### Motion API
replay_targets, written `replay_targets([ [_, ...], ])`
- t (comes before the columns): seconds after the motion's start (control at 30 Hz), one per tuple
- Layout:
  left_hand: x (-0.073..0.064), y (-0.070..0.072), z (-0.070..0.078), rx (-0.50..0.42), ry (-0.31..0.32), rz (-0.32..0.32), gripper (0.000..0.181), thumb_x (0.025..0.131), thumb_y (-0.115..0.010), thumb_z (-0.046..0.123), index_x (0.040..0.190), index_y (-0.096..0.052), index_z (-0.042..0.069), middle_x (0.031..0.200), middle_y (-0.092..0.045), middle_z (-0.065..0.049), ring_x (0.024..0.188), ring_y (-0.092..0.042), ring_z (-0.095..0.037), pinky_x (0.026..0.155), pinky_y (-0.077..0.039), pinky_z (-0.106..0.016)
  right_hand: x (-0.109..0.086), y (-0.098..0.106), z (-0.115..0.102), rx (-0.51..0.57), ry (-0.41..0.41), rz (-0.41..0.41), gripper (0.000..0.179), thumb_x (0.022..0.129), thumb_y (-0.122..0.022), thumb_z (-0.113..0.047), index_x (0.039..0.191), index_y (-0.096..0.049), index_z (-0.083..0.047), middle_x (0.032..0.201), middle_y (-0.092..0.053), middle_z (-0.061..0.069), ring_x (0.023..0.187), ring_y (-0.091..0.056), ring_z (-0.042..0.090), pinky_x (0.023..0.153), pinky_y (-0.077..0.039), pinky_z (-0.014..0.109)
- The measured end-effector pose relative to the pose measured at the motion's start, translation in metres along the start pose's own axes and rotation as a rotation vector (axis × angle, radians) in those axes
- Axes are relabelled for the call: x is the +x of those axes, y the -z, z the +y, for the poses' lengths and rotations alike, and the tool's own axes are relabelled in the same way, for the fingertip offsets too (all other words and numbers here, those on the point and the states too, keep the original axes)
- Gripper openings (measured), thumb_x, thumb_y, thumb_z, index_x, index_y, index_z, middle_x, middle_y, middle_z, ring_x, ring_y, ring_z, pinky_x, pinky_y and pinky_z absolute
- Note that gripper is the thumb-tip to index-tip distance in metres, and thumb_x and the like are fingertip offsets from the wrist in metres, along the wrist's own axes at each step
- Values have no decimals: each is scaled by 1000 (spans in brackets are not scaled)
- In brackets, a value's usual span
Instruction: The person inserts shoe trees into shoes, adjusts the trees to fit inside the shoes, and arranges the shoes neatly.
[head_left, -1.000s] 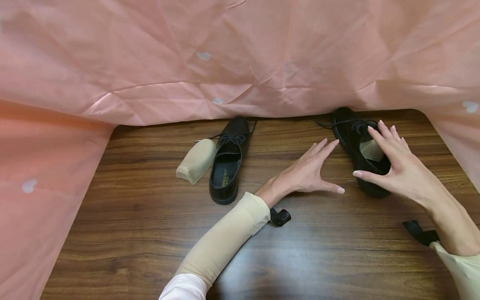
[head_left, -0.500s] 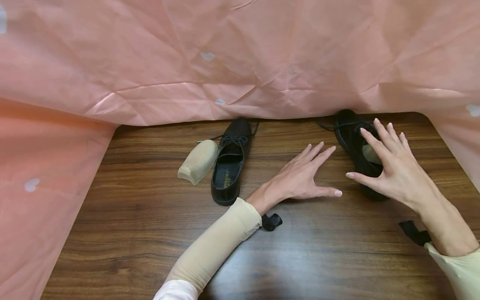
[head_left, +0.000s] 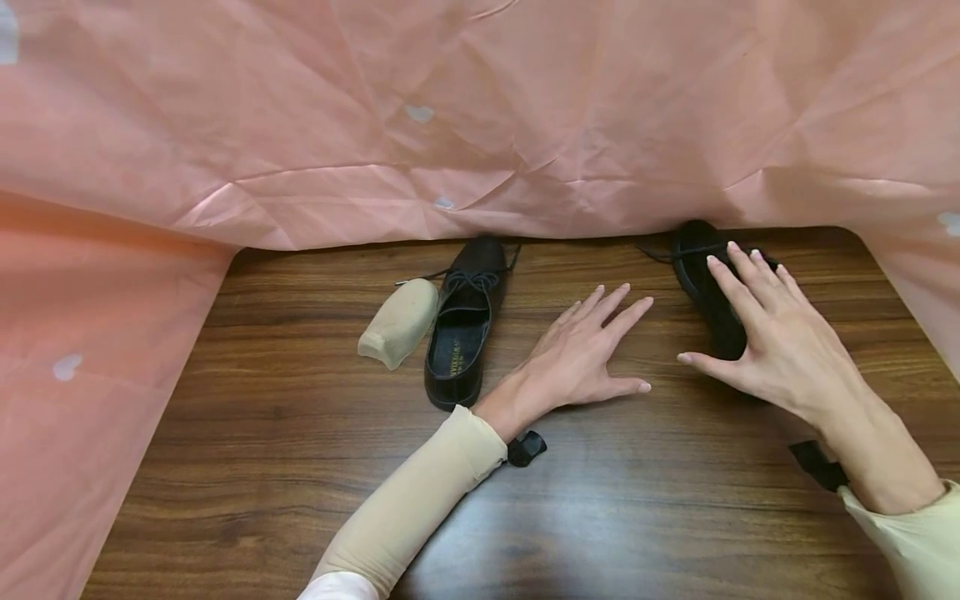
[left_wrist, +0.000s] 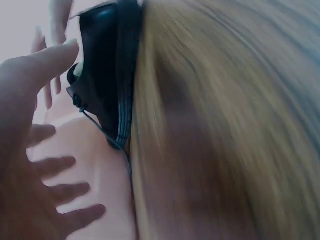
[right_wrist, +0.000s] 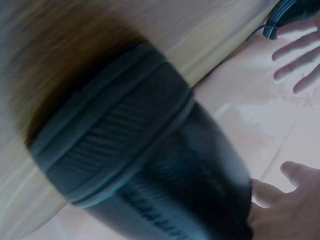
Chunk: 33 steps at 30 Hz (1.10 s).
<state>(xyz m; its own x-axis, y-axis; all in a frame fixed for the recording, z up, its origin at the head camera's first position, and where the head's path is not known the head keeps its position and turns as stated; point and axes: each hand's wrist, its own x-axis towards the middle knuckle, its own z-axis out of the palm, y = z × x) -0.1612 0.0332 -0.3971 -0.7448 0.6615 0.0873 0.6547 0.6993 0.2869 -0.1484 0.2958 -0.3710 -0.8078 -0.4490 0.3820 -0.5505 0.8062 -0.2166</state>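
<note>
In the head view my right hand (head_left: 780,350) hangs with spread fingers over a black lace-up shoe (head_left: 705,296), covering its opening and heel. The heel and sole of that shoe (right_wrist: 115,125) fill much of the right wrist view. My left hand (head_left: 573,362), fingers apart and thumb out, is over the floor between the two shoes. A second black lace-up shoe (head_left: 453,387) sits left of it, its opening showing a dark insole with gold lettering. Against that shoe's left side lies a beige padded shoe insert (head_left: 399,323). Neither hand holds anything.
The surface is dark wood-grain (head_left: 300,467). Pink cloth (head_left: 360,108) with pale hearts hangs along the back and the left side, and the toes of both shoes reach its lower edge. Black straps (head_left: 527,448) stick out at the wrists.
Both hands have drifted left, the right one over the right shoe, hiding the beige piece that showed inside it. The shoes and the loose insert stay in place.
</note>
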Motion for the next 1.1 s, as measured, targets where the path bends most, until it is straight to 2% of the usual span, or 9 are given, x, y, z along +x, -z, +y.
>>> replay_targets([
  [0.1, -4, 2, -2, 76, -37, 61, 97, 83, -59, 73, 160, -18, 30, 165, -18, -3, 150, -19, -28, 117, -27, -46, 4, -3, -5, 0, 14, -10, 115, 66, -85, -55, 157, -30, -12, 159, -28, 20, 142, -28, 48, 119, -13, 53],
  [0.17, -6, 4, -1, 97, -53, 80, 95, 84, -58, 73, 160, -21, 29, 164, -20, -3, 150, -21, -28, 116, -29, -47, 6, -3, -7, 0, 18, -14, 115, 66, -85, -54, 157, -30, -14, 159, -29, 19, 142, -29, 49, 119, -13, 53],
  [0.3, -10, 8, 0, 86, -67, 80, 86, 87, -56, 72, 157, -30, 29, 163, -24, -3, 149, -24, -25, 117, -27, -42, 7, -3, -11, -2, 24, -19, 116, 66, -85, -54, 158, -28, -14, 159, -30, 17, 143, -28, 46, 119, -13, 53],
  [0.5, -15, 12, -3, 47, -47, 74, 75, 91, -55, 66, 154, -39, 29, 161, -30, -1, 147, -28, -22, 116, -30, -39, 11, -4, -12, 0, 28, -18, 119, 66, -86, -52, 158, -24, -9, 159, -31, 18, 142, -30, 44, 119, -15, 52],
  [0.63, -20, 15, -6, 84, -91, 142, 70, 93, -58, 61, 151, -44, 24, 158, -36, -3, 145, -33, -21, 116, -29, -35, 12, -5, -11, 15, 31, -15, 119, 66, -87, -50, 159, -24, -9, 159, -31, 18, 142, -32, 45, 119, -15, 52],
  [0.77, -26, 22, -8, 169, -131, 205, 68, 94, -57, 60, 149, -47, 21, 155, -40, -4, 143, -37, -22, 118, -24, -33, 13, -4, -12, 28, 27, -26, 121, 66, -88, -48, 159, -21, -8, 159, -30, 18, 143, -30, 44, 119, -15, 52],
  [0.9, -33, 29, -9, 246, -124, 205, 71, 92, -59, 61, 150, -45, 22, 156, -40, -4, 145, -34, -24, 119, -22, -37, 16, -4, -16, 41, 10, -65, 122, 67, -88, -47, 159, -17, -8, 161, -24, 16, 146, -25, 41, 120, -12, 49],
  [1.1, -42, 40, -11, 300, -100, 193, 74, 90, -61, 62, 150, -44, 23, 158, -36, -5, 146, -30, -28, 118, -23, -45, 22, -5, -23, 63, 30, -78, 119, 69, -88, -45, 159, -21, -7, 162, -23, 16, 148, -20, 37, 121, -10, 49],
])
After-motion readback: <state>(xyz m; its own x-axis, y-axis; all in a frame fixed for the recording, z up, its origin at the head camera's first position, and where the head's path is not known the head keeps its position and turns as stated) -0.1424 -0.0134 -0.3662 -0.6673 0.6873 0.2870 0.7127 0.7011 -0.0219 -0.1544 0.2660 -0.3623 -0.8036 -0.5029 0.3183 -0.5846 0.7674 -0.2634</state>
